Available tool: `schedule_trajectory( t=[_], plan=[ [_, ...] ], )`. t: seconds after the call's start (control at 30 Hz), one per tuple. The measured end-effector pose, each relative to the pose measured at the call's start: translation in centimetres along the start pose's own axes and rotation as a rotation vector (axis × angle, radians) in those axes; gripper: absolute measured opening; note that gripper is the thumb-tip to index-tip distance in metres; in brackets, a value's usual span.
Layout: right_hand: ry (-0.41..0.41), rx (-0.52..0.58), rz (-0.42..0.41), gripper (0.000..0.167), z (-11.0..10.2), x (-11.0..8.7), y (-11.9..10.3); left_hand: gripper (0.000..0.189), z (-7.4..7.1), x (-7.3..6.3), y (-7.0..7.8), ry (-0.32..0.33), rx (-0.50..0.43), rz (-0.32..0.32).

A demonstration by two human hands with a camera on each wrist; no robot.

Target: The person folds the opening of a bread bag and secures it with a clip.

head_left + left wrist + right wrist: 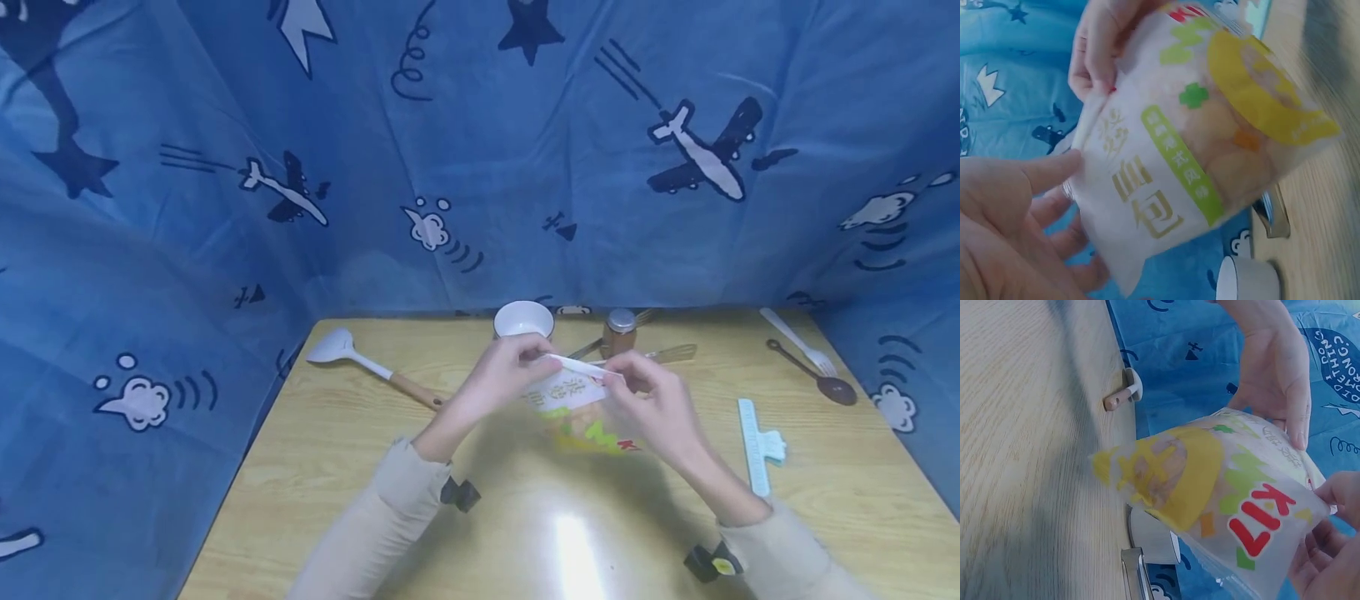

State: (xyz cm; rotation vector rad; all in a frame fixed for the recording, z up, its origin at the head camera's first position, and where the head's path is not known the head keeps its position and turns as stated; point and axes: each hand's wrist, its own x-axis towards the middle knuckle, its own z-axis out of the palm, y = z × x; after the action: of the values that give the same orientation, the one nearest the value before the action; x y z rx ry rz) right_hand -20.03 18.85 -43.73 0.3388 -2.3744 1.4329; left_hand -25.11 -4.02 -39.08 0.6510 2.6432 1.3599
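Observation:
A translucent plastic bread bag (1210, 144) with yellow, green and red print hangs above the table, pale round pieces showing through it. Its top edge is folded into a narrow white strip (588, 366). At the left end of this strip, my left hand (501, 379) pinches the fold, thumb in front and fingers behind it. My right hand (660, 404) pinches the other end between thumb and fingers. To the right of that hand, a light-blue bag clip (756, 450) with a long ruler-like bar lies on the table.
Behind the hands stand a white bowl (523, 318) and a lidded jar (619, 335), with metal utensils around the jar. A wooden-handled turner (367, 362) lies at left. At the back right are a white fork (798, 340) and a brown spoon (817, 377). Blue curtains (480, 167) surround the table.

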Motion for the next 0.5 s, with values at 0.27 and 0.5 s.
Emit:
schedule_trajectory(
  t=[0.27, 0.5],
  plan=[
    [0.046, 0.021, 0.021, 0.005, 0.2, -0.3, -0.3, 0.01, -0.4, 0.2, 0.4, -0.021, -0.038, 0.005],
    [0.023, 0.015, 0.054, 0.004, 1.0, -0.7, 0.1, 0.004, -0.7, 0.2, 0.9, -0.001, 0.028, -0.014]
  ],
)
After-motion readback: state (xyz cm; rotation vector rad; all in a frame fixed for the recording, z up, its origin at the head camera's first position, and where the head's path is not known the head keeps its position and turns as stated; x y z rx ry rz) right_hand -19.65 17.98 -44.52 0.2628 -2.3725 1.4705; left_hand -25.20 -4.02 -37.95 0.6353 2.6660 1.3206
